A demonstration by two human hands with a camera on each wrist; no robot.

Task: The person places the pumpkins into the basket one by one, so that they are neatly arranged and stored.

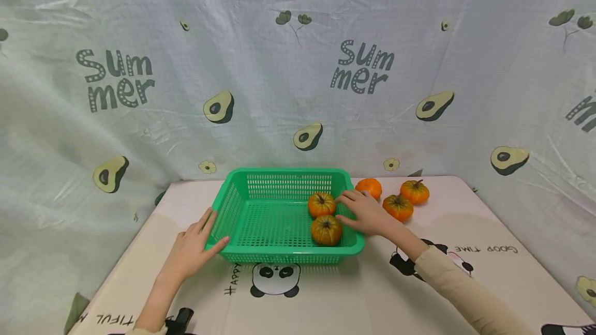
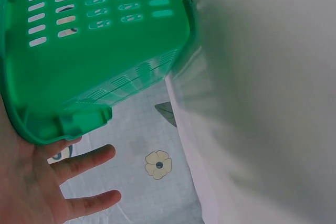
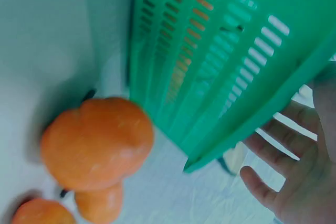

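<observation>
A green plastic basket (image 1: 279, 256) with slotted walls stands on the table. Inside it, toward the right, sit two small orange-and-green pumpkins, the rear one (image 1: 322, 204) behind the front one (image 1: 326, 230). My left hand (image 1: 188, 252) lies against the basket's left rim with fingers spread and straight; the left wrist view shows its fingers (image 2: 86, 161) extended beside the rim. Over the right rim reaches my right hand (image 1: 365, 213), its fingertips close to the two pumpkins. In the right wrist view its fingers (image 3: 273, 150) are loosely extended past the rim, nothing gripped.
Right of the basket sit three more small pumpkins: an orange one (image 1: 370, 187) by the rim, a greenish one (image 1: 398, 208) and another (image 1: 414, 192) touching or overlapping it. A printed cloth (image 1: 261, 66) hangs behind the table (image 1: 354, 304), which has panda prints.
</observation>
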